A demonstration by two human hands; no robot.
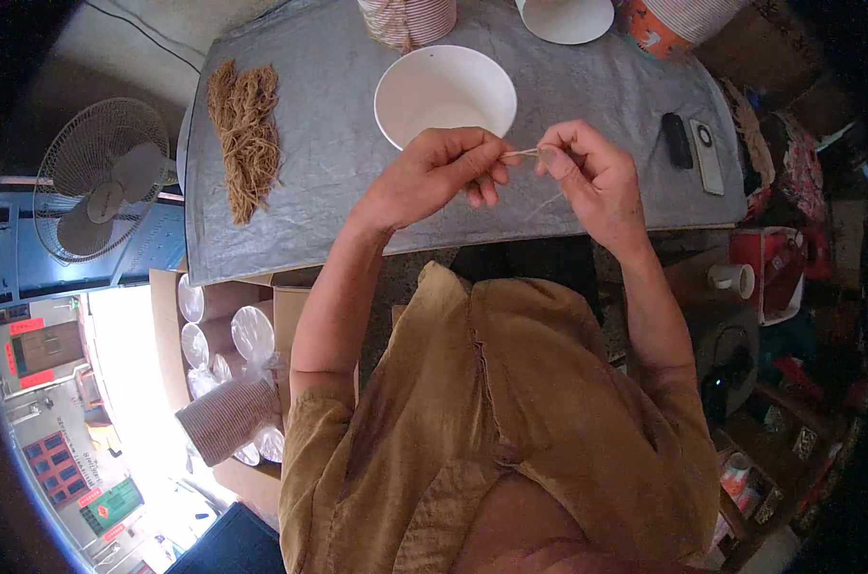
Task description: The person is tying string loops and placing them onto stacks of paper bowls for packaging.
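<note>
String (523, 152), seemingly 1 strand, stretches between both hands, left (445, 172) and right (587, 172), each pinching it.

Thin tan string (522, 152) pinched between both hands looks like rough paper twine; just beyond it, a smooth matt white paper bowl (444, 96) on crinkly grey cloth (329, 143).

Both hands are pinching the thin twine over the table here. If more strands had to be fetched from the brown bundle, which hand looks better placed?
Left, probably. The brown bundle lies on the table to the person's left, nearer the left hand; the right hand would have to cross over. Both pinch the twine now.
</note>
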